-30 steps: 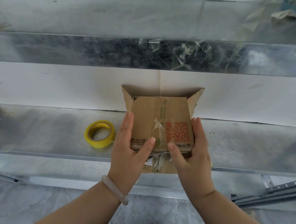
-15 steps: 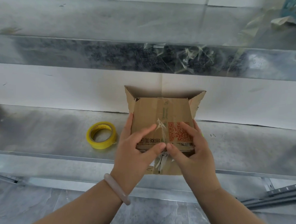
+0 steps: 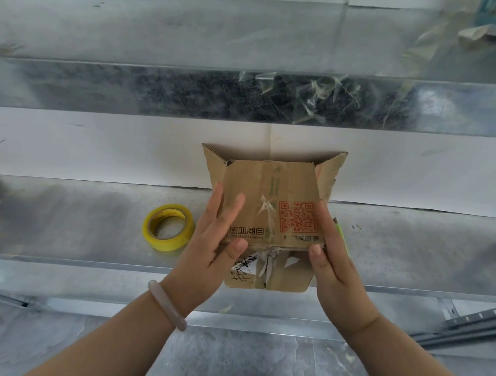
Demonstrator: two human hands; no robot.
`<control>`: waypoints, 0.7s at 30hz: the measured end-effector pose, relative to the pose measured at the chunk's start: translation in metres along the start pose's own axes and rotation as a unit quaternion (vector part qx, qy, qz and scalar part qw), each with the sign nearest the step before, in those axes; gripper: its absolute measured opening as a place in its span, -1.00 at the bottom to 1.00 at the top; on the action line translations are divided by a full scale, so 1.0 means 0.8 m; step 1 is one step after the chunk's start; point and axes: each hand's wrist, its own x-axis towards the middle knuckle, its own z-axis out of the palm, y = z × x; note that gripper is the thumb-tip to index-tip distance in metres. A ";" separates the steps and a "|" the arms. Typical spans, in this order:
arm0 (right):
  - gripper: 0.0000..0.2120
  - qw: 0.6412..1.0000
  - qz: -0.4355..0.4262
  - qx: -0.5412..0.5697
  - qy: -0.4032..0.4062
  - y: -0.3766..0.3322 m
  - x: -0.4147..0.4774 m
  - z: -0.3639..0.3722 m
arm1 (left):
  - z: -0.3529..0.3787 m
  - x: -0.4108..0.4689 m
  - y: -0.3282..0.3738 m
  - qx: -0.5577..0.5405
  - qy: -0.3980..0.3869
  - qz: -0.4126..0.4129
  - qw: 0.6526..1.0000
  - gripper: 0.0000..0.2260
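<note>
Two bare hands bracket a worn brown cardboard box [image 3: 269,195] on a grey metal shelf [image 3: 79,221].

The box sits at the shelf's near edge with its far flaps raised and its top flap folded down, showing a red QR code. The left hand [image 3: 211,243], wearing a pale bangle [image 3: 167,305], lies straight-fingered against the box's left side, thumb on the flap's near edge. The right hand [image 3: 334,268] lies flat along the right side. A yellow tape roll [image 3: 167,226] rests just left of the box. A thin green object [image 3: 341,234], perhaps a pen, peeks out beside the right hand.
</note>
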 end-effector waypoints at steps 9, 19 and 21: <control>-0.84 0.908 -0.257 -0.326 0.056 -0.005 0.024 -0.019 | -0.008 0.022 0.011 0.200 0.038 0.228 0.952 -0.83; -0.63 0.914 -0.266 -0.306 -0.031 0.014 0.022 -0.037 | -0.027 0.000 -0.032 0.279 -0.039 0.235 0.930 -0.57; -0.44 0.906 -0.268 -0.326 -0.025 0.029 0.010 -0.025 | -0.016 -0.013 -0.045 0.290 -0.029 0.221 0.931 -0.48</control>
